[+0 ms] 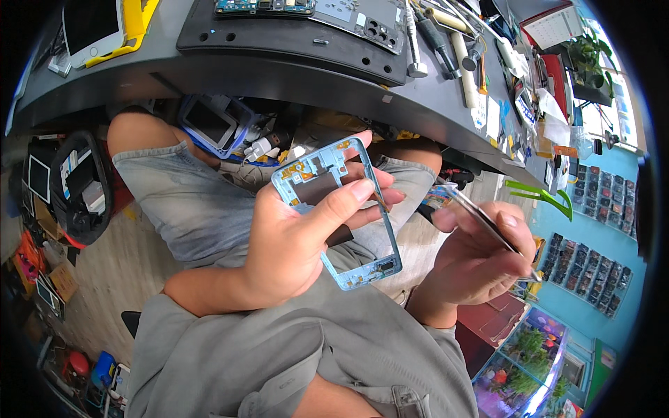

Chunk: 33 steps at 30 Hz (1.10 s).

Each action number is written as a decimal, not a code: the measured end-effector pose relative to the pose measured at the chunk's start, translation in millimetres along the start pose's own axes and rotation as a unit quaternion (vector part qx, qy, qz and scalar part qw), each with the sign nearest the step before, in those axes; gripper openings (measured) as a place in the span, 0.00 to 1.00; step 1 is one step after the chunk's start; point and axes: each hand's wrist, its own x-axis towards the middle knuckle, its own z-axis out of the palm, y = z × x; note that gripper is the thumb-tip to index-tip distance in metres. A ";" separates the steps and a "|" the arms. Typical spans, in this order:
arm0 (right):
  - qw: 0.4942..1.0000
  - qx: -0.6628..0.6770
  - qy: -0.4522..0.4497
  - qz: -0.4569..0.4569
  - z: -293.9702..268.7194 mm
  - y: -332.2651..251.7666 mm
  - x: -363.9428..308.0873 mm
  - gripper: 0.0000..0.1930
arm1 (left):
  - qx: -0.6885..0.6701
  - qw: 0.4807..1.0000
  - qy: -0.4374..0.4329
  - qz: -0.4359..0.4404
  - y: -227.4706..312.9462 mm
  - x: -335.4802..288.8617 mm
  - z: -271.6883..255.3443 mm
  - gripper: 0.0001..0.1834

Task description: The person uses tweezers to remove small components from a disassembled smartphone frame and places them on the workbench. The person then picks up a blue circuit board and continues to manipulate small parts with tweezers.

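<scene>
My left hand (282,247) grips a light blue phone frame (364,276) in front of my lap. The thumb lies across the frame, and several fingers show behind and through its opening. Gold-coloured contacts and a dark panel sit in its upper part; the lower part is an open gap. To the right, my right hand (470,272) is closed on slim metal tweezers (488,226), thumb on one side and fingers on the other. Their tip points up and left toward the phone frame, apart from it.
Ahead, a grey workbench (446,118) carries a black mat (286,52) with phone parts, and several screwdrivers (437,43). A white phone (90,31) lies at the far left. Below stands a blue bin (230,143); a black bag (83,188) is left. A fish tank (526,362) glows lower right.
</scene>
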 end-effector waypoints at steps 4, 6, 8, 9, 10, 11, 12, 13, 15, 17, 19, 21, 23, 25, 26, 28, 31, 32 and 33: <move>0.997 0.071 0.013 0.039 6.8 0.6 -5.8 0.29 | 0.017 1.000 0.005 -0.005 0.5 0.7 1.0 0.31; 0.998 0.033 -0.038 0.027 2.1 -1.0 -6.1 0.26 | 0.022 1.000 0.008 0.005 -0.7 0.6 0.3 0.31; 0.996 0.006 -0.077 0.035 -4.2 -5.7 -8.9 0.20 | 0.020 0.999 0.010 0.026 -4.9 0.4 -1.1 0.32; 0.994 -0.008 -0.100 0.035 -4.7 -8.6 -9.4 0.19 | 0.027 0.999 0.010 0.035 -5.1 0.2 -0.8 0.32; 0.992 -0.022 -0.122 0.035 -4.1 -11.6 -8.8 0.18 | 0.033 0.998 0.011 0.044 -5.3 0.0 -0.5 0.32; 0.988 -0.037 -0.145 0.035 -3.1 -14.4 -9.8 0.17 | 0.039 0.998 0.012 0.052 -5.4 -0.3 -0.4 0.32; 0.988 -0.054 -0.141 0.037 0.1 -17.0 -13.5 0.15 | 0.046 0.997 0.013 0.056 -5.0 -0.5 0.0 0.32; 0.991 -0.048 -0.120 0.021 4.3 -14.3 -16.6 0.14 | 0.053 0.997 0.015 0.060 -4.3 -0.9 0.7 0.32; 0.995 -0.046 -0.088 -0.006 10.8 -9.8 -20.0 0.15 | 0.060 0.996 0.011 0.066 -4.2 -1.8 1.4 0.32; 0.993 -0.065 -0.096 -0.030 13.6 -8.9 -18.3 0.15 | 0.063 0.995 0.007 0.079 -6.8 -2.0 0.3 0.32; 0.985 -0.102 -0.131 -0.056 14.4 -9.0 -15.4 0.14 | 0.057 0.994 0.004 0.090 -8.9 -1.9 -1.0 0.32; 0.991 -0.081 -0.099 -0.043 18.1 -8.1 -17.1 0.15 | 0.055 0.994 -0.003 0.099 -10.8 -1.4 -2.0 0.32; 0.993 -0.076 -0.086 -0.037 19.8 -8.2 -17.4 0.16 | 0.059 0.992 -0.009 0.108 -11.9 -1.2 -3.4 0.32; 0.991 -0.086 -0.093 -0.039 20.3 -9.0 -16.2 0.17 | 0.056 0.992 -0.009 0.111 -12.0 -1.2 -3.7 0.32; 0.991 -0.085 -0.093 -0.039 20.3 -8.8 -16.6 0.17 | 0.055 0.992 -0.010 0.112 -12.0 -1.1 -3.7 0.32; 0.992 -0.083 -0.092 -0.038 20.4 -8.3 -17.6 0.17 | 0.056 0.992 -0.011 0.113 -12.5 -1.1 -4.2 0.32; 0.992 -0.083 -0.091 -0.033 21.7 -8.9 -17.1 0.17 | 0.058 0.992 -0.011 0.115 -13.0 -0.6 -4.2 0.32; 0.992 -0.086 -0.091 -0.033 22.1 -9.3 -16.9 0.17 | 0.059 0.991 -0.010 0.116 -12.8 -0.8 -3.8 0.32; 0.991 -0.088 -0.091 -0.033 22.4 -9.6 -16.8 0.17 | 0.058 0.991 -0.011 0.118 -13.1 -0.8 -3.9 0.32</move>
